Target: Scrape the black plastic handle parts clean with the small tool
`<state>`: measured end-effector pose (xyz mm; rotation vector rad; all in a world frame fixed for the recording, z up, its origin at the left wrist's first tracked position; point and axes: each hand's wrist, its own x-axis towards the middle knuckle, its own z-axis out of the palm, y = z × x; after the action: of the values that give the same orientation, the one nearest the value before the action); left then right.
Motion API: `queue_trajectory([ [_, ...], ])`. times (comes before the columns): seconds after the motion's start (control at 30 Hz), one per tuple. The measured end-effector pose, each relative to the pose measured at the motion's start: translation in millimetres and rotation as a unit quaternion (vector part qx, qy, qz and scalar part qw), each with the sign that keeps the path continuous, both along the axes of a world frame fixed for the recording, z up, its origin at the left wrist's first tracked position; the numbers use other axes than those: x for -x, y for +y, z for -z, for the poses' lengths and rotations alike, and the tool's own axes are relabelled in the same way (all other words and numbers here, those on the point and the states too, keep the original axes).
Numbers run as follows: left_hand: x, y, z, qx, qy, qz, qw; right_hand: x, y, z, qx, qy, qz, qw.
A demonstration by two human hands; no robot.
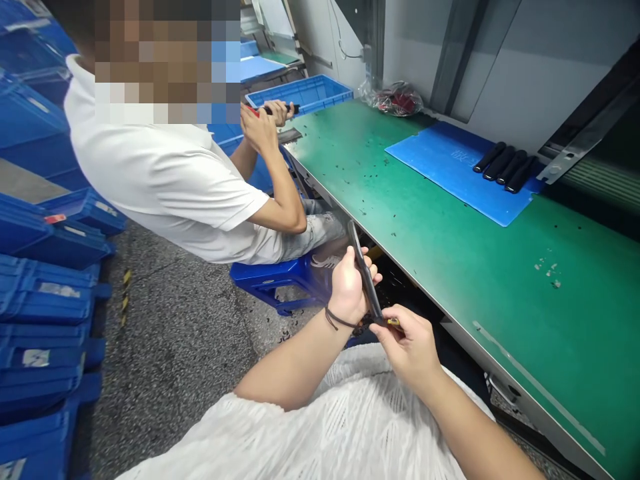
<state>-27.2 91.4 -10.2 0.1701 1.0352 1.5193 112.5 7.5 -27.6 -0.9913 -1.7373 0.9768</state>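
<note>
Nearest, below the table (450, 267) edge, the right hand (407, 347) pinches a small yellow-tipped tool (393, 322) against the lower end of a long dark strip (364, 273). The left hand (350, 287) is closed around the strip's middle; its long axis runs up and away from the lap. Farther off, black handles (505, 167) lie on a blue mat (450, 170), and a co-worker (165, 180) sits beside a blue crate (300, 93).

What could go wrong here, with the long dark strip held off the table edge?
The left hand grips the long dark strip while the right hand works a small yellow-tipped tool at its lower end; a slip could nick fingers. Held over the lap beside the green table, it could drop to the floor.
</note>
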Motion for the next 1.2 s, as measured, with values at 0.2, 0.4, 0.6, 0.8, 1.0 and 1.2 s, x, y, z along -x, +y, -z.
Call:
queue_trajectory([
  [0.2,15,-14,4.8,-0.186,0.471,-0.070,0.860,-15,-10,-21.0,-0.057,0.010,0.033,0.998],
  [0.4,28,-32,-27.9,-0.316,0.602,-0.060,0.731,-19,-22,-42.4,-0.080,0.018,0.041,0.996],
  [0.6,16,-42,-17.7,-0.347,0.466,0.256,0.773,-30,-24,-53.7,-0.052,-0.024,-0.009,0.998],
  [0.8,15,-36,-14.0,-0.327,0.434,0.263,0.798,-59,-11,-67.1,-0.188,-0.235,-0.010,0.953],
  [1.0,9,-36,-17.0,-0.411,0.486,0.246,0.732,-55,-3,-77.3,-0.177,-0.267,-0.052,0.946],
  [1.2,3,-31,-16.4,-0.559,0.557,0.156,0.594,-46,2,-74.7,-0.193,-0.286,-0.036,0.938],
])
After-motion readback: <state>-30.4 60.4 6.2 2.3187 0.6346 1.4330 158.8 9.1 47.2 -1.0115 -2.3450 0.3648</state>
